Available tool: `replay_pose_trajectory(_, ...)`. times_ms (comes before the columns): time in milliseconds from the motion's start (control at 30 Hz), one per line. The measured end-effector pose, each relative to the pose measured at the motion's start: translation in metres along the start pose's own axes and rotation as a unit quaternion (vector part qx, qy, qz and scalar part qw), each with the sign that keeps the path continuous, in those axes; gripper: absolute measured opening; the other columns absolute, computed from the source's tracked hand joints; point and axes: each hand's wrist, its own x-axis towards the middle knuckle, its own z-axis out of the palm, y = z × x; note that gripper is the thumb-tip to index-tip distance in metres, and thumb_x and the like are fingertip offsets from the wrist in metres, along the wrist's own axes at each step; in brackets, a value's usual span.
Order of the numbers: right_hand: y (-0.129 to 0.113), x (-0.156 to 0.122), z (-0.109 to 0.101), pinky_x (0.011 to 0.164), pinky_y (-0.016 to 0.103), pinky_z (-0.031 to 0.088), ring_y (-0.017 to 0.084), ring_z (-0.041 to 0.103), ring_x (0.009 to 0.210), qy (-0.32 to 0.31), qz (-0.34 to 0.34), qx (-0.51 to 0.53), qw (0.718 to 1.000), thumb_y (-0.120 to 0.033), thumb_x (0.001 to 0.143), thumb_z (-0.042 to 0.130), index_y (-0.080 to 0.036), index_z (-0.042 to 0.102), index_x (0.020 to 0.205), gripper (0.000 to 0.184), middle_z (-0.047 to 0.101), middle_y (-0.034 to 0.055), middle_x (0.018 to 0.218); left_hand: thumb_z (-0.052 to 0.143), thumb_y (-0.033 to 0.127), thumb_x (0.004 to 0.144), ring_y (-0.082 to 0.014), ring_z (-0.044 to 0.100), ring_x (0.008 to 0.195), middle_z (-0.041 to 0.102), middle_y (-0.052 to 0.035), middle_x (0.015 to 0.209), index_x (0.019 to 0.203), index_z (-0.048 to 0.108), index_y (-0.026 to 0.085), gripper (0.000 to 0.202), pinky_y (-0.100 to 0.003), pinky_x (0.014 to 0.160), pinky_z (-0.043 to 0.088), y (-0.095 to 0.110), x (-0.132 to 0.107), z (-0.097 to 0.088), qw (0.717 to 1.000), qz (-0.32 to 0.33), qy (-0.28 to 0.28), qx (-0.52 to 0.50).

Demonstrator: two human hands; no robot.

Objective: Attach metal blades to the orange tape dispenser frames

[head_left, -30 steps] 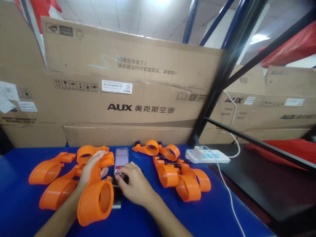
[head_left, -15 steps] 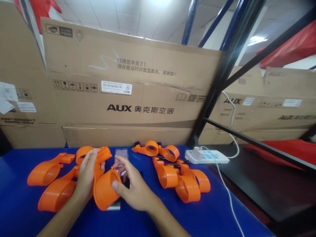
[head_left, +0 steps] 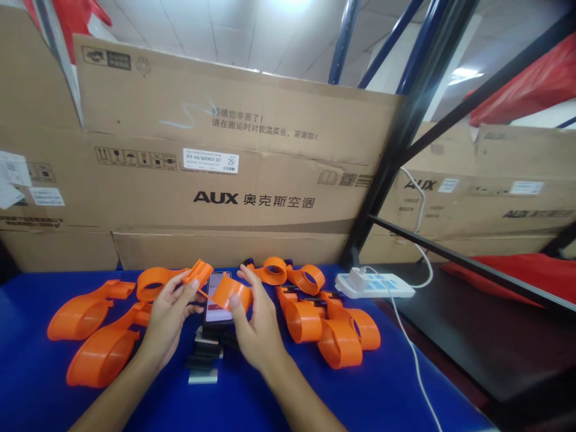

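An orange plastic tape dispenser [head_left: 230, 293] is held up between both my hands over the table. My left hand [head_left: 173, 312] is closed on its narrow end. Around the round ring part, my right hand [head_left: 257, 321] has its thumb on the near side and fingers on the far side. Behind and below the dispenser lies a phone [head_left: 216, 313] with its screen lit. Nearer to me are several dark strips with light metal edges [head_left: 203, 377], partly overlapping. To the left rest more orange dispensers [head_left: 104, 354], without black parts visible on them.
On the right are several orange dispensers with dark end pieces [head_left: 339, 345]. A white power strip [head_left: 378, 285] with a plugged-in charger stands beyond them, its cable running down the blue table [head_left: 288, 402]. Large cardboard boxes [head_left: 252, 234] and a dark rack post [head_left: 366, 222] close off the back.
The dispenser has been raised and turned, its ring moving right and away from me. My right hand has shifted right with it, uncovering the phone and the dark strips.
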Motion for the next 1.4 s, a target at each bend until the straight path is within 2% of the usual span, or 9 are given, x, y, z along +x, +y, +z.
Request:
replay_pose_trajectory(133, -0.006, -0.001, -0.005, 0.11, 0.047, 0.048, 0.03, 0.058, 0.131, -0.09, -0.1, -0.093, 0.987, -0.045, 0.094, 0.062, -0.022, 0.04, 0.153, 0.067, 0.058, 0.0116, 0.148, 0.089, 0.032, 0.074, -0.0121, 0.066, 0.063, 0.071, -0.0006, 0.082, 0.11, 0.067, 0.019, 0.044, -0.022, 0.06, 0.059, -0.001, 0.003, -0.005, 0.999, 0.006, 0.029, -0.018)
replay_pose_trajectory(200, -0.005, 0.0, -0.009, 0.106, 0.044, 0.051, 0.028, 0.064, 0.124, -0.072, -0.107, -0.123, 0.984, -0.043, 0.097, 0.057, -0.022, 0.046, 0.149, 0.058, 0.064, 0.01, 0.141, 0.084, 0.038, 0.08, -0.0147, 0.068, 0.067, 0.074, -0.0049, 0.087, 0.112, 0.067, 0.018, 0.042, -0.024, 0.06, 0.06, 0.0, 0.002, -0.004, 1.0, -0.02, -0.006, -0.002)
replay_pose_trajectory(300, 0.0, 0.005, -0.02, 0.099, 0.039, 0.054, 0.027, 0.069, 0.114, 0.017, -0.066, -0.17, 0.983, -0.041, 0.099, 0.053, -0.02, 0.054, 0.142, 0.048, 0.07, 0.0101, 0.131, 0.068, 0.055, 0.09, -0.0231, 0.073, 0.077, 0.076, -0.0149, 0.103, 0.126, 0.065, 0.017, 0.052, -0.032, 0.058, 0.061, 0.002, -0.001, 0.0, 0.994, -0.071, -0.071, 0.03)
replay_pose_trajectory(367, 0.005, 0.01, -0.028, 0.093, 0.039, 0.055, 0.028, 0.071, 0.109, 0.052, -0.01, -0.222, 0.974, -0.043, 0.1, 0.05, -0.021, 0.059, 0.138, 0.044, 0.073, 0.01, 0.126, 0.061, 0.061, 0.092, -0.024, 0.072, 0.075, 0.076, -0.0172, 0.106, 0.131, 0.062, 0.016, 0.059, -0.032, 0.054, 0.058, 0.003, -0.002, 0.001, 0.993, -0.077, -0.08, 0.042)
replay_pose_trajectory(567, 0.016, 0.02, -0.043, 0.086, 0.038, 0.054, 0.03, 0.071, 0.106, -0.032, 0.093, -0.316, 0.944, -0.049, 0.102, 0.046, -0.022, 0.063, 0.13, 0.042, 0.075, 0.0107, 0.114, 0.064, 0.064, 0.087, -0.0156, 0.061, 0.055, 0.072, -0.006, 0.08, 0.119, 0.065, 0.015, 0.058, -0.024, 0.045, 0.045, 0.006, 0.001, -0.001, 0.998, -0.047, -0.035, 0.023)
replay_pose_trajectory(767, 0.024, 0.02, -0.037, 0.095, 0.035, 0.048, 0.027, 0.065, 0.114, -0.084, 0.096, -0.325, 0.937, -0.041, 0.104, 0.045, -0.021, 0.063, 0.129, 0.037, 0.068, 0.0122, 0.126, 0.066, 0.062, 0.086, -0.0141, 0.057, 0.051, 0.068, -0.0018, 0.073, 0.111, 0.065, 0.016, 0.052, -0.024, 0.045, 0.042, 0.008, -0.001, 0.0, 0.998, -0.05, -0.036, 0.016)
replay_pose_trajectory(933, 0.023, 0.02, -0.035, 0.095, 0.04, 0.045, 0.03, 0.06, 0.114, -0.108, 0.085, -0.403, 0.905, -0.038, 0.105, 0.041, -0.022, 0.063, 0.132, 0.038, 0.066, 0.0141, 0.123, 0.064, 0.063, 0.087, -0.0136, 0.055, 0.052, 0.066, -0.0006, 0.072, 0.109, 0.064, 0.017, 0.05, -0.024, 0.045, 0.041, 0.009, -0.004, 0.0, 0.998, -0.043, -0.043, 0.021)
replay_pose_trajectory(1167, 0.012, 0.018, -0.037, 0.089, 0.043, 0.041, 0.033, 0.06, 0.106, -0.101, 0.138, -0.483, 0.859, -0.028, 0.096, 0.051, -0.02, 0.071, 0.115, 0.029, 0.068, 0.0154, 0.116, 0.063, 0.061, 0.089, -0.013, 0.054, 0.053, 0.064, 0.0001, 0.072, 0.109, 0.065, 0.018, 0.048, -0.023, 0.045, 0.04, 0.009, -0.004, 0.0, 0.997, -0.036, -0.053, 0.031)
replay_pose_trajectory(1400, 0.012, 0.017, -0.05, 0.09, 0.052, 0.042, 0.038, 0.057, 0.115, -0.066, 0.162, -0.493, 0.852, -0.029, 0.097, 0.047, -0.02, 0.065, 0.129, 0.037, 0.066, 0.0168, 0.125, 0.066, 0.056, 0.088, -0.0131, 0.054, 0.054, 0.064, -0.0001, 0.074, 0.11, 0.066, 0.019, 0.043, -0.023, 0.045, 0.041, 0.008, -0.003, -0.004, 0.997, -0.032, -0.053, 0.046)
